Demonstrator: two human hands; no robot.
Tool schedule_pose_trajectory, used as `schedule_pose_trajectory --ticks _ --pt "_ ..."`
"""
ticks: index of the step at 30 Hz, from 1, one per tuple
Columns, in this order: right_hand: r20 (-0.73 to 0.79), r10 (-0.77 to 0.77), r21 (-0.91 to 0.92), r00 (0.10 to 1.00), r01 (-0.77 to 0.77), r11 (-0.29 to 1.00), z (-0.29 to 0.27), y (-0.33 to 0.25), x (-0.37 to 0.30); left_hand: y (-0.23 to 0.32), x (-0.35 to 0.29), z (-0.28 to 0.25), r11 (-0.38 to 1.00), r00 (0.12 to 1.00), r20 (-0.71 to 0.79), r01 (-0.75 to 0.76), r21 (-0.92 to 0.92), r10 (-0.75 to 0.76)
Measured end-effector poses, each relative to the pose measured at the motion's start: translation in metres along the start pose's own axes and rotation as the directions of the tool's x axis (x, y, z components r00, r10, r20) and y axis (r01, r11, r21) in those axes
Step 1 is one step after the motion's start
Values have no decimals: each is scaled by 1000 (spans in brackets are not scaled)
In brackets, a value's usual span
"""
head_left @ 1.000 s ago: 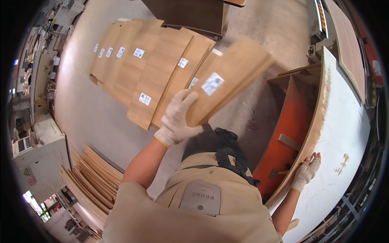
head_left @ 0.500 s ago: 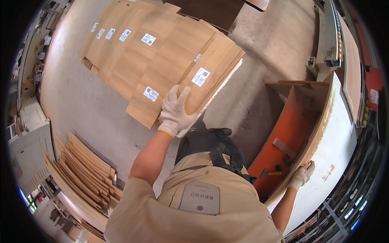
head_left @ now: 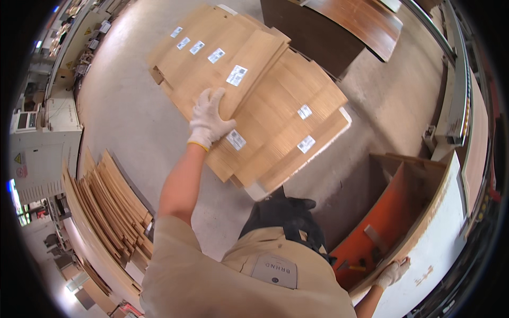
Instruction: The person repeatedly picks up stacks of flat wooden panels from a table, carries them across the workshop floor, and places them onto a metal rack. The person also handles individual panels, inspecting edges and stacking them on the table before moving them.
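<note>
My left hand (head_left: 208, 121), in a white knit glove, lies with its fingers spread on the near end of a light wood panel (head_left: 254, 58). The panel rests on a stack of similar panels (head_left: 275, 100), several with white labels. Parts of the stack below are hidden under the panel. At the lower right, my right hand (head_left: 392, 274), gloved with bare fingertips, is closed over the wooden edge of a white-faced board (head_left: 435, 254). Below that edge is a wooden compartment with an orange interior (head_left: 376, 212), holding a small wood block (head_left: 375, 237) and a yellow-handled tool (head_left: 358, 268).
Upright wood strips (head_left: 108, 206) lean in a row at the left. Behind the stack stand dark brown boards (head_left: 313, 34). A grey machine cabinet (head_left: 47, 151) stands at the far left, and a metal rail (head_left: 458, 79) runs along the right.
The wood panel under my left hand has slid left across the stack, uncovering labelled panels at its right. My left hand moved with it. My right hand keeps its place on the board edge.
</note>
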State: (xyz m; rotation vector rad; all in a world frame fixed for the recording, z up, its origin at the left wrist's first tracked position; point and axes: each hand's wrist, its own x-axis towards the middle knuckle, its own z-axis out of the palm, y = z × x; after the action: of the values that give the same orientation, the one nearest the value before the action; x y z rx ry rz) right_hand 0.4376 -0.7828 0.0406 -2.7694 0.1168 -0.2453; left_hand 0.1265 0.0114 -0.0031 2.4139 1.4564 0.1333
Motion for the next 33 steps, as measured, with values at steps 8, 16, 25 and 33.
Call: schedule_pose_trajectory --ticks 8,16,25,33 --pt "30 174 67 984 -176 982 5 -8 7 -83 118 -32 976 988 -65 149 161 -141" --pt "133 244 338 961 -275 900 10 -37 -10 -99 118 -21 990 980 -175 -78 118 98" --pt "-21 285 44 958 -283 958 12 -68 -24 39 -82 19 886 914 -10 -395 -243 405" --pt "-35 221 196 975 -210 958 17 -66 -29 107 -132 83 932 929 80 -357 -57 361"
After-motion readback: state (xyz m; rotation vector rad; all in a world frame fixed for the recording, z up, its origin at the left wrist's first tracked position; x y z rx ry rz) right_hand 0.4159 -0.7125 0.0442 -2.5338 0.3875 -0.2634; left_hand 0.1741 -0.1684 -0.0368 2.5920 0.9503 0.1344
